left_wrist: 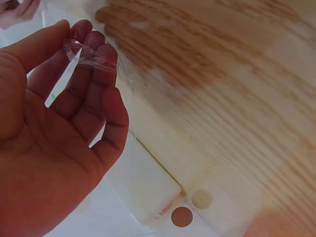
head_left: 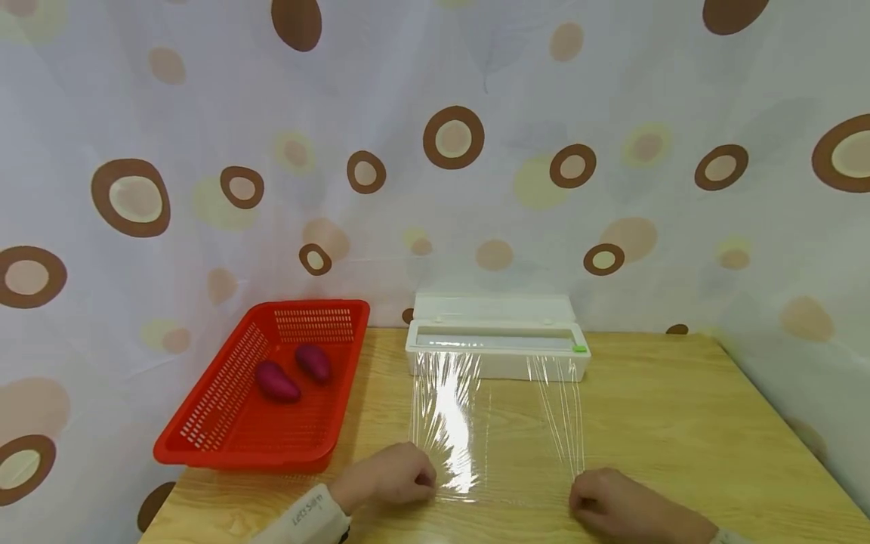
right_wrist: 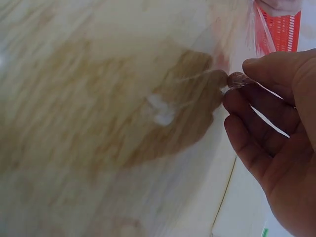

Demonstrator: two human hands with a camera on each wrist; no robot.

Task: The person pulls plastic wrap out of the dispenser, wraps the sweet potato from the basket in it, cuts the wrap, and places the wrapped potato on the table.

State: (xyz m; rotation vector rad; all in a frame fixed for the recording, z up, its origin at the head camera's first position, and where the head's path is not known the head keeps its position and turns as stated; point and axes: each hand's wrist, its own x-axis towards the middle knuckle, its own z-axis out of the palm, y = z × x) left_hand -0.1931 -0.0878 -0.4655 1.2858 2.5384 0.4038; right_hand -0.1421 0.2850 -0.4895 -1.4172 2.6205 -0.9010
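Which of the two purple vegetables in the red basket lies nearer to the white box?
The right-hand vegetable, farther back in the basket; the other vegetable lies to its left, nearer the front and farther from the box.

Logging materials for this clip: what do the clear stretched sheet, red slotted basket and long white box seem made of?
Clear stretched sheet: likely thin, glossy plastic film; see-through with bright creases.
Red slotted basket: probably semi-gloss moulded plastic; evenly coloured, regular slots.
Long white box: seemingly smooth, rigid plastic; rounded corners.
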